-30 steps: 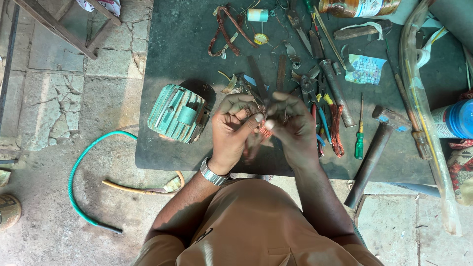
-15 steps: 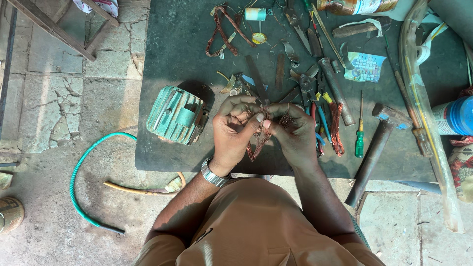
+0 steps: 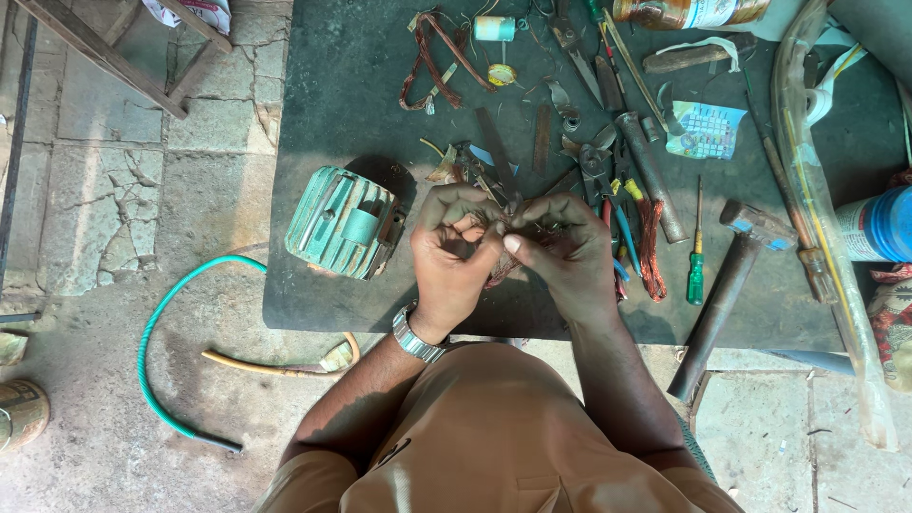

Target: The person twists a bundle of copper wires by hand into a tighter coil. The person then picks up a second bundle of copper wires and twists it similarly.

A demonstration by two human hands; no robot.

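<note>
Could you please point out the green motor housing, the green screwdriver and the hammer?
Motor housing [image 3: 344, 221], head view, ribbed top.
Screwdriver [image 3: 696, 276], head view, green handle.
Hammer [image 3: 719, 302], head view, middle of the handle.

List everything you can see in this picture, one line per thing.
mat: one, dark grey, on the cracked floor
motor housing: one, teal, mat's left side
copper wire coil: one, reddish brown, top of mat
second copper coil: one, reddish, right of the hands
screwdriver: one, green handle, right of that coil
hammer: one, dark, mat's right edge
pliers and small tools: several, metal, above the hands
hose: one, teal, floor at left
wristwatch: one, silver, left wrist
left hand: pinching a small wire piece, too small to make out
right hand: pinching the same piece, fingertips meeting the left's
</note>
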